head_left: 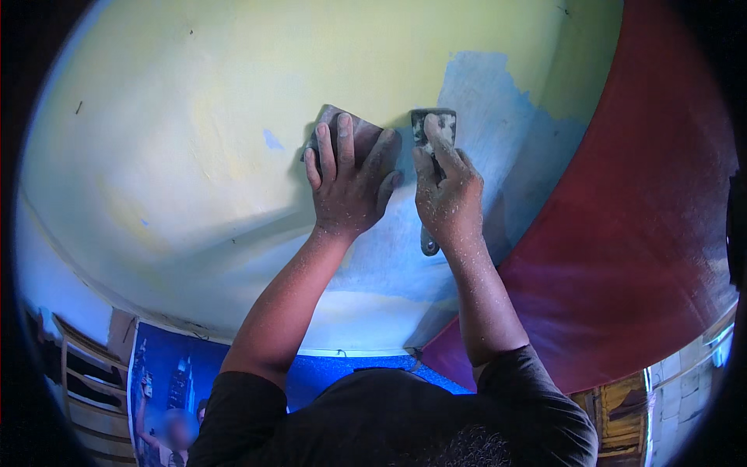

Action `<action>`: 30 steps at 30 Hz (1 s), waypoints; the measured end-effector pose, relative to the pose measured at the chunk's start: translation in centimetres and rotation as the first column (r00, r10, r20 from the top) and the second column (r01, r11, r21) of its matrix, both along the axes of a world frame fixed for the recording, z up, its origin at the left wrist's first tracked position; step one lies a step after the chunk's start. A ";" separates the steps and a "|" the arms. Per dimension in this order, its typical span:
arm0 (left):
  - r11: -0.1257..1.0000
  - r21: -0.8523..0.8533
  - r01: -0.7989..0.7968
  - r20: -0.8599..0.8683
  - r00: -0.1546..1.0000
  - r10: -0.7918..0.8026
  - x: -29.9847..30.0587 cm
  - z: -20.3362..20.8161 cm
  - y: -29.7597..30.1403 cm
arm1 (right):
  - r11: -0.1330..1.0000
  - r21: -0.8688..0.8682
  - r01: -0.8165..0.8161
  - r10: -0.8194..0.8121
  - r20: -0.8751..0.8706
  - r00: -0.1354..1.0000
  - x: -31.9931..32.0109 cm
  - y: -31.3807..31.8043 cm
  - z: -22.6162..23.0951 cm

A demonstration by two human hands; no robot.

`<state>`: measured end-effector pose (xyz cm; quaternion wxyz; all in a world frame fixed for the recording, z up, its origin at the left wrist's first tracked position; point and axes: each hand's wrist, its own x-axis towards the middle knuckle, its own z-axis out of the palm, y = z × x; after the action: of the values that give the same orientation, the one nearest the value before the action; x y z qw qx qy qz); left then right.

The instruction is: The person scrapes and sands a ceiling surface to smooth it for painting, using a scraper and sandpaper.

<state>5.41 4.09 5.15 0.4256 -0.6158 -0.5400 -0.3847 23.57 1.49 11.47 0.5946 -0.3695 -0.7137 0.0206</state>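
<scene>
My left hand [346, 187] lies with fingers spread over a dark brown sheet [330, 118] that looks like sandpaper, pressing it to the wall. The sheet's top corner and edges show around the fingers; the rest is under the hand. Just to the right, my right hand [451, 194] is closed around a putty knife [447, 118]. Its wide, whitish-smeared blade points up against the wall, with the index finger along it, and the handle end sticks out below the palm. Pale dust covers both hands and forearms.
The wall [233, 101] is pale yellow, with an uneven blue-grey patch [486, 93] above and right of the hands. A dark red cloth [622, 257] hangs along the right. Below are a blue picture banner [159, 366] and a wooden rack [89, 385] at lower left.
</scene>
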 end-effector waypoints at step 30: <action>1.000 0.004 0.000 0.001 1.000 0.000 0.1 0.0 -0.3 | 0.998 -0.014 0.066 -0.066 0.023 0.998 -0.4 -0.4 -0.5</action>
<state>5.48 3.77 5.15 0.4267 -0.6146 -0.5394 -0.3863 23.15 1.06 10.99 0.5842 -0.3975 -0.7076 0.0019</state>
